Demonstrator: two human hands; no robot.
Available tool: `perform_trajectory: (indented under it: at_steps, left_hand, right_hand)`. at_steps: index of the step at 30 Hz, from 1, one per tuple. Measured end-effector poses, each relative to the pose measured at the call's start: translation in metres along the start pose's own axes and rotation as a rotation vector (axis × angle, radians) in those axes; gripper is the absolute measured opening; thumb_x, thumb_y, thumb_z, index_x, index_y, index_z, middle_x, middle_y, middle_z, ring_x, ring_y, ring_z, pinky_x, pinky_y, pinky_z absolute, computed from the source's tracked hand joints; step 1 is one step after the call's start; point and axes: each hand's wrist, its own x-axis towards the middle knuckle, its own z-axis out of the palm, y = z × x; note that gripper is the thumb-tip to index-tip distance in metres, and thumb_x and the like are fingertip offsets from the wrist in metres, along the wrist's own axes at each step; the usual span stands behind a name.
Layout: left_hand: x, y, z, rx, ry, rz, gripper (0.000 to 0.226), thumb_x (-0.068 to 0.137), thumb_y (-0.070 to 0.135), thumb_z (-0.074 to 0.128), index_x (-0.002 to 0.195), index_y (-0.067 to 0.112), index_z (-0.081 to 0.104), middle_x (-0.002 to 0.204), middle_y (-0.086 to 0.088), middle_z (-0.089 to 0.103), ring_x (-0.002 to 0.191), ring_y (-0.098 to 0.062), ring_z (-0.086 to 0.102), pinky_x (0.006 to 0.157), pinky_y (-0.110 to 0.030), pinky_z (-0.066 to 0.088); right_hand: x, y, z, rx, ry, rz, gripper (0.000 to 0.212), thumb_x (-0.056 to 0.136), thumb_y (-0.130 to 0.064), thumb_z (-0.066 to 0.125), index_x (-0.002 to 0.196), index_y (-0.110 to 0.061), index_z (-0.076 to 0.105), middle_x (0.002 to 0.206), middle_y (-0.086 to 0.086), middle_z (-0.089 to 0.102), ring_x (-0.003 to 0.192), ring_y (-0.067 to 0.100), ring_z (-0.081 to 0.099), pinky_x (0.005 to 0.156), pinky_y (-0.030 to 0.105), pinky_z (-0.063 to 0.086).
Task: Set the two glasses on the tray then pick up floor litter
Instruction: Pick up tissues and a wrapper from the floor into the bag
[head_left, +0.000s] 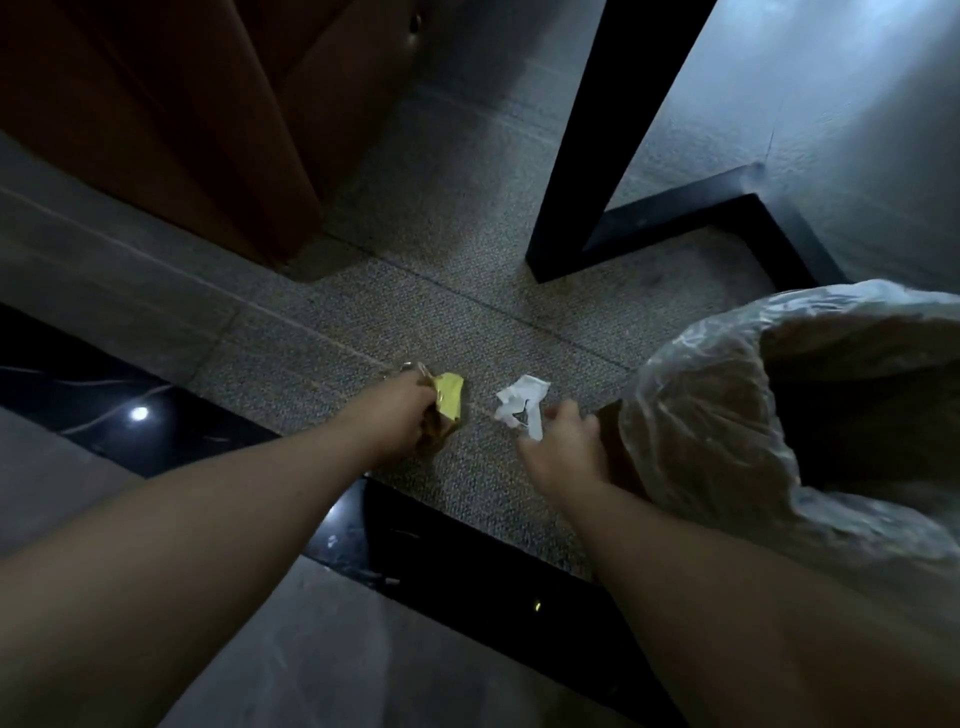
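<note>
The left hand (402, 415) grips a yellow wrapper (449, 397); the right hand (563, 444), fingers loosely curled, should pinch the white paper scrap (519, 402) off the carpet (415, 312) firmly.

Grey carpet (441, 291) covers the floor. A brown wooden cabinet (171, 119) stands at its far left; a bin lined with clear plastic (769, 415) sits right.

Grey woven carpet (415, 291) fills the centre. A reddish-brown wooden cabinet (171, 119) stands at ten o'clock, a black furniture leg (597, 156) at one o'clock. A glossy black floor strip (467, 566) crosses at six o'clock, reflecting light.
</note>
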Motion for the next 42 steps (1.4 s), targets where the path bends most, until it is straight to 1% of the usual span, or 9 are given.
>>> perform_trajectory:
  at_steps: [6,9,13,19,21,27,31,37,42]
  left_hand:
    - [-0.052,-0.003,-0.02,-0.102,0.108,0.063,0.032,0.083,0.036,0.059,0.109,0.017,0.062,0.104,-0.009,0.052,0.091,-0.031,0.058,0.073,-0.04,0.05]
    - [-0.074,0.003,-0.037,-0.121,0.151,0.102,0.031,0.085,0.04,0.058,0.11,0.022,0.057,0.102,0.0,0.05,0.087,-0.024,0.057,0.069,-0.038,0.05]
    - [-0.088,0.006,-0.065,-0.174,0.247,0.115,0.031,0.082,0.04,0.062,0.107,0.021,0.057,0.095,-0.001,0.051,0.083,-0.025,0.057,0.067,-0.038,0.049]
    - [-0.096,0.006,-0.12,-0.323,0.479,0.012,0.025,0.077,0.029,0.073,0.098,0.018,0.066,0.082,-0.002,0.055,0.072,-0.02,0.052,0.062,-0.03,0.037]
    - [-0.1,0.012,-0.134,-0.315,0.485,0.014,0.028,0.076,0.035,0.072,0.096,0.015,0.066,0.082,-0.002,0.057,0.07,-0.019,0.053,0.058,-0.029,0.036]
    - [-0.112,0.079,-0.186,-0.33,0.463,0.202,0.029,0.077,0.031,0.072,0.103,0.02,0.064,0.087,0.002,0.063,0.07,-0.006,0.055,0.062,-0.025,0.045]
    - [-0.114,0.147,-0.218,-0.31,0.442,0.404,0.028,0.078,0.035,0.069,0.103,0.025,0.061,0.083,0.016,0.057,0.071,0.006,0.054,0.062,-0.009,0.04]
    - [-0.092,0.236,-0.238,-0.092,0.374,0.588,0.036,0.082,0.048,0.056,0.106,0.022,0.057,0.09,0.006,0.059,0.075,-0.01,0.053,0.064,-0.032,0.046]
    - [-0.067,0.271,-0.226,0.021,0.284,0.616,0.039,0.08,0.05,0.054,0.107,0.022,0.056,0.096,0.002,0.06,0.08,-0.014,0.057,0.068,-0.036,0.052]
  right_hand:
    - [0.022,-0.026,0.003,-0.094,-0.132,-0.107,0.061,0.091,-0.034,0.06,0.141,-0.028,0.026,0.141,0.016,0.023,0.107,0.043,0.052,0.085,0.05,0.05]
    - [0.031,-0.029,0.008,-0.213,-0.125,-0.178,0.049,0.09,-0.03,0.061,0.132,-0.023,0.036,0.138,0.016,0.028,0.103,0.042,0.053,0.08,0.046,0.051]
    - [0.021,-0.044,0.005,-0.348,-0.262,-0.285,0.027,0.096,-0.031,0.054,0.096,-0.004,0.055,0.092,0.014,0.061,0.095,0.034,0.06,0.067,0.032,0.041]
    - [-0.036,-0.114,-0.039,-0.634,-0.387,-0.715,0.028,0.094,-0.027,0.056,0.077,-0.005,0.053,0.069,0.003,0.047,0.082,0.029,0.058,0.064,0.03,0.039]
    - [-0.053,-0.126,-0.078,-0.678,-0.351,-0.81,0.03,0.092,-0.02,0.056,0.067,-0.012,0.043,0.065,0.0,0.042,0.077,0.027,0.056,0.06,0.029,0.037]
    - [-0.104,-0.08,-0.226,-0.416,-0.019,-0.979,0.014,0.087,-0.031,0.062,0.082,-0.019,0.058,0.072,-0.005,0.055,0.067,0.015,0.053,0.051,0.026,0.031]
    - [-0.108,-0.009,-0.305,-0.331,0.134,-0.809,0.023,0.078,-0.037,0.068,0.073,-0.019,0.054,0.062,-0.007,0.052,0.061,0.016,0.051,0.059,0.028,0.035]
    - [-0.081,0.077,-0.324,-0.337,0.089,-0.573,0.017,0.077,-0.038,0.073,0.083,-0.028,0.06,0.071,-0.01,0.059,0.066,0.01,0.058,0.063,0.033,0.051]
    - [-0.059,0.093,-0.315,-0.442,0.037,-0.609,0.048,0.067,-0.058,0.055,0.105,-0.028,0.061,0.108,-0.008,0.062,0.097,0.015,0.06,0.078,0.039,0.053]
